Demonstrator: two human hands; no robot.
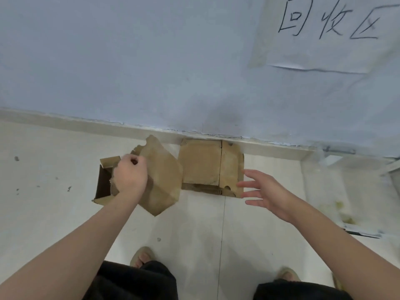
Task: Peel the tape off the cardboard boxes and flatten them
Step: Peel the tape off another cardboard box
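My left hand [129,174] grips the edge of a brown cardboard box [162,180] and holds it tilted above the floor. Its torn flap sticks up toward the wall. Behind my left hand an open box [104,182] lies on the floor with its dark inside showing. A stack of flattened cardboard [207,165] lies on the floor against the wall. My right hand [266,191] hovers with fingers spread just right of that stack, holding nothing. No tape is plainly visible.
A pale wall [173,72] rises close ahead, with a paper sign [329,33] of handwritten characters at upper right. The tiled floor [194,234] carries dark spots on the left and yellowish stains on the right. My feet in sandals [141,256] stand near the bottom.
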